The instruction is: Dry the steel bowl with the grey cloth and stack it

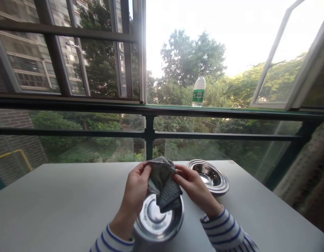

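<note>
head view: a grey cloth (164, 185) hangs between both hands, its long axis running down from the fingers, its lower end over a steel bowl (148, 220). left hand (135, 189) and right hand (193, 185) pinch its top edge from either side, fingers pressed together on it. right hand sits nearer a second bowl (213, 176); whether the cloth touches the steel bowl cannot be told.
</note>
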`<state>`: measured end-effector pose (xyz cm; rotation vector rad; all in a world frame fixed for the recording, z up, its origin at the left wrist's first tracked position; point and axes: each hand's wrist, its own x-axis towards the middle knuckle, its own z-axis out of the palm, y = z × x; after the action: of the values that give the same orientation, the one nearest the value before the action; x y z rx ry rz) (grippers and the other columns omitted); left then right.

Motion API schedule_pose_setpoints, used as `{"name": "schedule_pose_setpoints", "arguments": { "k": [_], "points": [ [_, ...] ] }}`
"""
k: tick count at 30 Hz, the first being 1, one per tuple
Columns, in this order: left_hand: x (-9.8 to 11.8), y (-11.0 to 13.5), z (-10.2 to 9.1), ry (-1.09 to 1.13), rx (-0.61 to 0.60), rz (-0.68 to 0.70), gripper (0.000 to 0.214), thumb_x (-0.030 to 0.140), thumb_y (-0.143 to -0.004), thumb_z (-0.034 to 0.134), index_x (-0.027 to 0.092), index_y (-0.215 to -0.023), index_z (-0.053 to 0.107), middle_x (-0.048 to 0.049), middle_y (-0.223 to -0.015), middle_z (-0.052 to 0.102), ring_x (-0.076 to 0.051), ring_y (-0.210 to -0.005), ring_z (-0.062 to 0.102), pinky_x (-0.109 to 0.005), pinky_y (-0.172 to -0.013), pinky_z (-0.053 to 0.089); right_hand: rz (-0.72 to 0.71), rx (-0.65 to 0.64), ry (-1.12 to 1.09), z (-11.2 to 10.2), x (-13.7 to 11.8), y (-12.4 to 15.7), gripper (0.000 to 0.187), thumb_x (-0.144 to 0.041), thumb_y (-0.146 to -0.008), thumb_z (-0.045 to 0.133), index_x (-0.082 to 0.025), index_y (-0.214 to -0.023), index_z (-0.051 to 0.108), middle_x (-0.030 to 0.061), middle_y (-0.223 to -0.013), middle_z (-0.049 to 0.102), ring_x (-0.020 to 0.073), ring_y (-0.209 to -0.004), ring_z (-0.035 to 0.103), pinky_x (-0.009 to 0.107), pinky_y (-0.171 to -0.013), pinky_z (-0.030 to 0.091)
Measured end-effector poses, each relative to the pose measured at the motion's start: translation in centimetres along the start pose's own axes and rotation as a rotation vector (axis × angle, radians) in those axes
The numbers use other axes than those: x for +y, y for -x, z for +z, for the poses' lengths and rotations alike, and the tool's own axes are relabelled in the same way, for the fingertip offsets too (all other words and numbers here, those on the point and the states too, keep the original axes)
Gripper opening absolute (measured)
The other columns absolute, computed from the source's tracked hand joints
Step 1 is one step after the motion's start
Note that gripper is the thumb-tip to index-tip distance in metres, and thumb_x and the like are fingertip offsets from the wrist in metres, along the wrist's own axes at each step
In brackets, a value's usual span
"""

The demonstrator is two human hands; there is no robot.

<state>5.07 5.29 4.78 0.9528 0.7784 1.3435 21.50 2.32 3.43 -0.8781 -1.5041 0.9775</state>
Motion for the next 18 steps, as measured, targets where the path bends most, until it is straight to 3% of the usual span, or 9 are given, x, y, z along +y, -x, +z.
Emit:
{"name": "schedule_pose_setpoints", "arguments": {
  "k": [4, 10, 14, 18],
  "points": [
    [0.5, -1.0, -1.3, -0.153, 0.052, 0.036, 0.03, 0.033, -0.063, 0.069, 0.015, -0.086, 0.066, -0.0013, -0.071, 0.068, -0.014, -0.068, 0.061, -0.021, -0.062, 0.046, 0.073, 0.056, 0.065, -0.9, -0.2, -0.1, 0.027, -0.032, -0.078, 0.06, -0.016, -0.1, 0.062, 0.0056, -0.091, 0.067, 0.0186, -0.087, 0.06, 0.028, -0.075, 0.045],
    [1.0, -1.4, -2.1, -0.293, -0.008, 0.013, 0.033, 0.044, -0.066, 0.064, 0.013, -0.08, 0.066, -0.0021, -0.064, 0.065, -0.014, -0.062, 0.058, -0.022, -0.059, 0.044, 0.159, 0.005, 0.241, -2.1, -1.0, 0.0, 0.029, -0.035, -0.079, 0.057, -0.017, -0.099, 0.065, 0.0047, -0.091, 0.068, 0.0189, -0.085, 0.06, 0.027, -0.072, 0.045],
    [1.5, -1.1, -2.3, -0.383, 0.007, 0.107, 0.029, 0.044, -0.068, 0.063, 0.015, -0.069, 0.063, 0.001, -0.059, 0.059, -0.012, -0.059, 0.053, -0.019, -0.054, 0.04, 0.06, 0.029, 0.453, -2.8, -2.1, 0.2, 0.027, -0.033, -0.083, 0.051, -0.021, -0.103, 0.065, 0.0042, -0.097, 0.067, 0.0199, -0.093, 0.059, 0.028, -0.079, 0.044],
    [1.8, -0.8, -2.2, -0.431, -0.024, 0.219, 0.029, 0.044, -0.074, 0.056, 0.017, -0.065, 0.056, 0.0034, -0.06, 0.053, -0.01, -0.06, 0.047, -0.018, -0.055, 0.038, -0.05, 0.122, 0.838, -2.7, -2.9, 0.7, 0.026, -0.031, -0.088, 0.041, -0.025, -0.103, 0.063, 0.0042, -0.093, 0.067, 0.0204, -0.09, 0.061, 0.03, -0.078, 0.042]
  ]
}}
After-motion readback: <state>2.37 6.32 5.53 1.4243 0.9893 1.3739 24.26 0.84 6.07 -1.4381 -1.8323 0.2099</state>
